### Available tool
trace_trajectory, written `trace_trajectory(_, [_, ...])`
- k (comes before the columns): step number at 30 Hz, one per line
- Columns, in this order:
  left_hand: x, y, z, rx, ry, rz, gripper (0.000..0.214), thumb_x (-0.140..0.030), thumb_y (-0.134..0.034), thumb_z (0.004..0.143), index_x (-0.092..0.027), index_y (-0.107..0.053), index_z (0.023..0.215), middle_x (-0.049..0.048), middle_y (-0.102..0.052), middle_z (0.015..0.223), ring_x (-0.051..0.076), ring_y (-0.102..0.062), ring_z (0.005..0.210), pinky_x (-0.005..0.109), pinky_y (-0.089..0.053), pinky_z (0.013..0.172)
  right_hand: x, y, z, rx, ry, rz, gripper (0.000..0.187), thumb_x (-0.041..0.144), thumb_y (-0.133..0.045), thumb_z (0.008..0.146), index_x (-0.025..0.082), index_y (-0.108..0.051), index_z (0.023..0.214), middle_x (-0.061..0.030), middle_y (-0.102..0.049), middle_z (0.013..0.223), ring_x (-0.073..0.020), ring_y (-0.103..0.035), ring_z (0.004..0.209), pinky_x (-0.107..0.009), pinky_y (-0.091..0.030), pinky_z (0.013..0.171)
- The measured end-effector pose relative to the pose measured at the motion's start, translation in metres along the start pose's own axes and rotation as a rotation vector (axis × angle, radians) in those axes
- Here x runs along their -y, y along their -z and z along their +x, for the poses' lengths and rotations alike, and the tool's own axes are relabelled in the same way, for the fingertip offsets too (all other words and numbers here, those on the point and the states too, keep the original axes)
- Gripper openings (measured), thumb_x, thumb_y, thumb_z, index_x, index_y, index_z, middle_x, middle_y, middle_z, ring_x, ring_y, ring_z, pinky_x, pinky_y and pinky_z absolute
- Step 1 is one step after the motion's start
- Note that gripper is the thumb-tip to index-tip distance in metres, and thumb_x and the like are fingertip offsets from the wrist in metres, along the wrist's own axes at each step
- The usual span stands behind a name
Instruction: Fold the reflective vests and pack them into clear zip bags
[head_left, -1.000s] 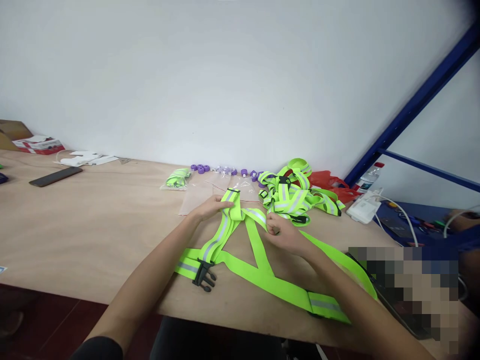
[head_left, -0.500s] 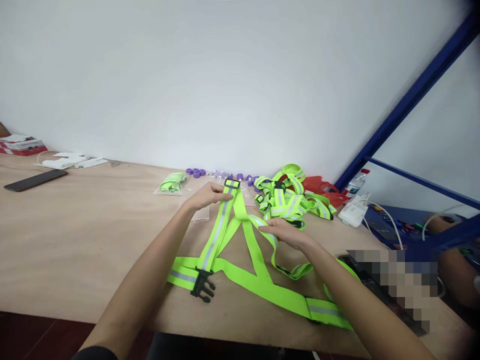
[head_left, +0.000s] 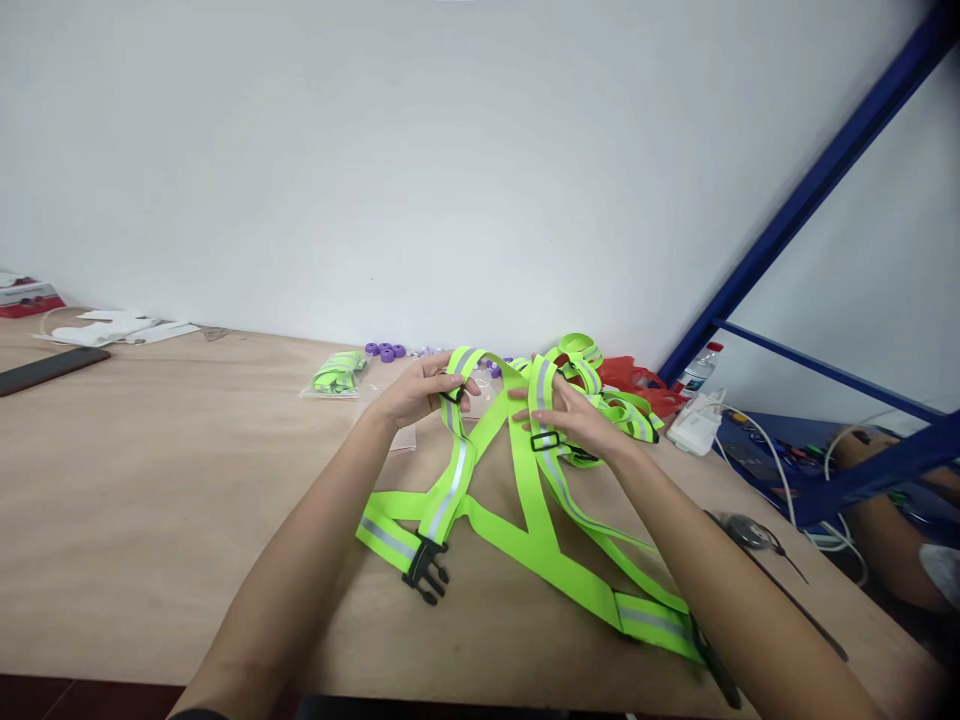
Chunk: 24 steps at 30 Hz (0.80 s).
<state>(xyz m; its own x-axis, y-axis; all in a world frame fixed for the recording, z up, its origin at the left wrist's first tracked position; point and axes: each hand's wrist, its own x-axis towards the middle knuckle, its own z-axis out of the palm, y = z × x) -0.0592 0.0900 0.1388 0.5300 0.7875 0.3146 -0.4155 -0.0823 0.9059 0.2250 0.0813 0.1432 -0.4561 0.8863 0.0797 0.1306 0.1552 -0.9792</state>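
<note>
Even, bright, diffuse lighting is noted — shadows faint; corners are darkened and edges bent by wide-angle distortion — focus sharp.

Two grips at work: left grip and right grip. One neon harness spread on one counter, with one black buckle and one black slider. One tangled heap of further harnesses, number impossible to tell. One bagged harness. Three purple rings clearly seen, others half hidden. One phone, one red bag, one bottle, one white charger.
</note>
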Motion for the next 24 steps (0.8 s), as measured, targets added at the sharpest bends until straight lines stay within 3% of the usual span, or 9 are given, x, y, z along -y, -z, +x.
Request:
trace_trajectory(3, [-0.006, -0.005, 0.003, -0.112, -0.084, -0.039, 0.039, -0.033, -0.084, 0.076, -0.015, -0.065, 0.104, 0.0052, -0.073, 0.086, 0.013, -0.066, 0.059, 0.023, -0.054, 0.056, -0.003, -0.003, -0.013, 0.062, -0.098, -0.081, 0.081, 0.028, -0.079, 0.075, 0.028, -0.036, 0.144, -0.0127, -0.061, 0.139, -0.0257, -0.074, 0.096, -0.039, -0.059, 0.08])
trace_trajectory(6, [-0.01, -0.01, 0.004, -0.207, -0.126, -0.084, 0.042, -0.037, -0.084, 0.076, -0.017, -0.06, 0.105, 0.0018, -0.071, 0.082, 0.011, -0.064, 0.054, 0.022, -0.054, 0.052, -0.008, -0.006, -0.025, 0.125, -0.149, -0.097, 0.072, 0.03, -0.079, 0.075, 0.026, -0.045, 0.138, -0.0099, -0.068, 0.128, -0.0219, -0.075, 0.084, -0.037, -0.059, 0.076])
trace_trajectory(10, [-0.015, -0.015, 0.005, -0.282, -0.126, -0.091, 0.046, -0.043, -0.085, 0.076, -0.019, -0.057, 0.104, -0.003, -0.066, 0.071, 0.009, -0.06, 0.048, 0.018, -0.049, 0.044, -0.014, -0.009, -0.04, 0.332, -0.23, -0.171, 0.028, 0.04, -0.073, 0.08, 0.019, -0.07, 0.097, -0.0049, -0.077, 0.089, -0.02, -0.071, 0.075, -0.034, -0.056, 0.076])
trace_trajectory(13, [-0.02, -0.018, 0.004, -0.301, -0.144, -0.077, 0.047, -0.044, -0.085, 0.075, -0.019, -0.057, 0.103, -0.0043, -0.063, 0.069, 0.007, -0.057, 0.047, 0.016, -0.047, 0.043, -0.016, -0.008, -0.053, 0.375, -0.307, -0.278, 0.021, 0.039, -0.077, 0.074, 0.02, -0.07, 0.074, -0.0034, -0.076, 0.076, -0.0217, -0.07, 0.076, -0.033, -0.054, 0.075])
trace_trajectory(18, [-0.04, -0.023, -0.007, -0.204, -0.198, -0.071, 0.043, -0.033, -0.088, 0.073, -0.019, -0.058, 0.099, -0.0036, -0.063, 0.077, 0.007, -0.059, 0.056, 0.018, -0.052, 0.053, 0.002, -0.002, -0.073, 0.29, -0.238, -0.127, 0.029, 0.048, -0.078, 0.075, 0.02, -0.071, 0.078, -0.0024, -0.073, 0.067, -0.0203, -0.068, 0.065, -0.033, -0.053, 0.065])
trace_trajectory(21, [-0.057, -0.033, -0.019, -0.104, -0.223, 0.004, 0.049, -0.024, -0.089, 0.069, -0.019, -0.058, 0.107, 0.0009, -0.069, 0.091, 0.012, -0.066, 0.066, 0.025, -0.058, 0.062, 0.026, 0.003, -0.078, 0.083, -0.052, 0.042, 0.036, 0.056, -0.079, 0.074, 0.021, -0.07, 0.077, -0.0016, -0.069, 0.06, -0.0177, -0.063, 0.051, -0.031, -0.051, 0.052])
trace_trajectory(24, [-0.072, -0.046, -0.031, -0.103, -0.259, 0.112, 0.048, -0.028, -0.088, 0.073, -0.016, -0.06, 0.11, 0.0075, -0.074, 0.098, 0.019, -0.072, 0.07, 0.03, -0.061, 0.063, 0.054, 0.009, -0.079, -0.169, 0.148, 0.018, 0.038, 0.057, -0.082, 0.071, 0.021, -0.07, 0.074, -0.0024, -0.069, 0.061, -0.0165, -0.06, 0.047, -0.031, -0.051, 0.048])
